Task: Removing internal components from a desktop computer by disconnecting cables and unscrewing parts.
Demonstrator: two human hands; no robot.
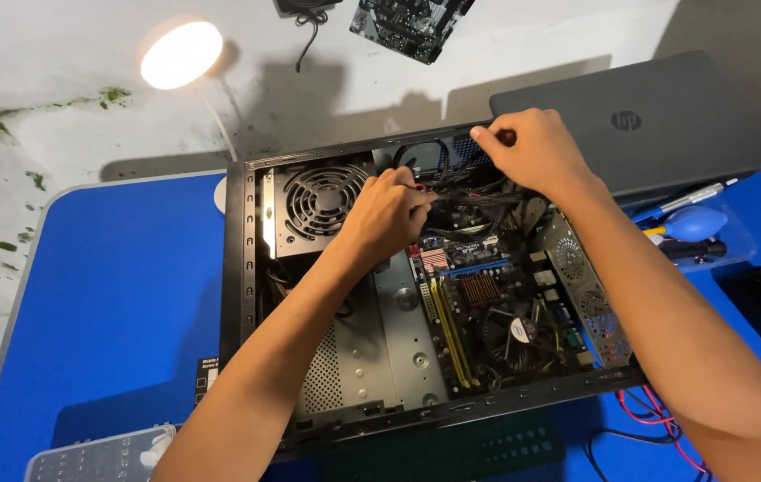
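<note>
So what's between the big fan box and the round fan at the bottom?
In the head view, the left hand and forearm lie between the fan box and round fan, over bare metal plate.

Laptop (657, 116) behind computer case (236, 268)

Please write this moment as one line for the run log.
left hand: grips black cables | right hand: pinches cable at case top edge | fan beside | closed laptop behind

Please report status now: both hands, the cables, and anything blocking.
Left hand gripping black cables inside the open computer case. Right hand pinching something at the case's far edge, item unclear. Cable bundle crowds the motherboard; power supply fan beside left hand.
</note>
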